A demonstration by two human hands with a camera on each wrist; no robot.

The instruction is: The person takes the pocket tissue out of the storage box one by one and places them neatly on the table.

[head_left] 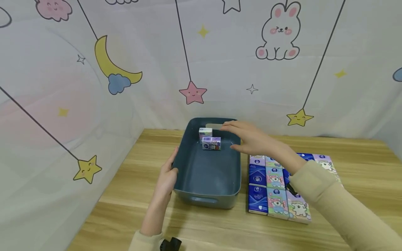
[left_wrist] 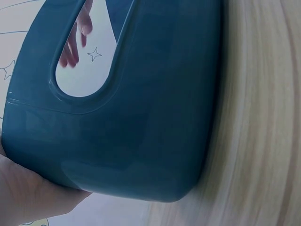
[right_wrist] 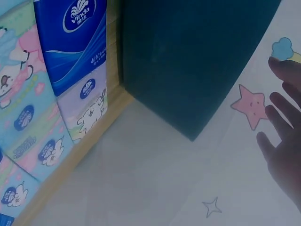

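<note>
A dark teal plastic bin [head_left: 207, 174] stands on the wooden table. Inside it, near the back, a small tissue pack with a purple printed wrapper [head_left: 211, 143] lies beside a white-topped tissue pack [head_left: 205, 131]. My left hand [head_left: 166, 177] rests along the bin's left outer wall, fingers extended; the left wrist view shows the bin's end with its handle slot [left_wrist: 87, 56]. Above the bin's back right rim hovers my right hand [head_left: 251, 137], fingers spread and holding nothing. Those loose fingers also appear in the right wrist view, apart from the bin [right_wrist: 188, 56].
Right of the bin, blue Vinda tissue packs [head_left: 258, 199] and cartoon-printed tissue packs [head_left: 277, 202] lie in tight rows, partly hidden under my right forearm. A white curtain with cartoon prints [head_left: 226, 69] hangs behind the wooden table [head_left: 125, 195] and along its left side.
</note>
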